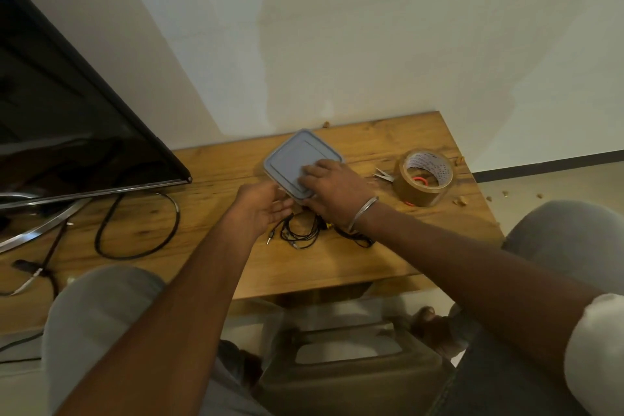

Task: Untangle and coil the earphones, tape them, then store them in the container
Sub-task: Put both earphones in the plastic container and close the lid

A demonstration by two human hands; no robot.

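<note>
Right grip (pixel 332 184) spread flat on the lidded container (pixel 293 159); left grip (pixel 261 209) open at its near corner.
Earphones (pixel 300 233) lie tangled on the table (pixel 209 172) just beside, uncoiled: opening appears underway, though a lid-edge hold is unclear; next, untangling needs both.

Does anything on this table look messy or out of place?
The earphones lie in a tangled black heap on the table, right beside the closed container. Small brown scraps are scattered near the tape roll and on the floor past the table's edge. Nothing looks broken.
</note>
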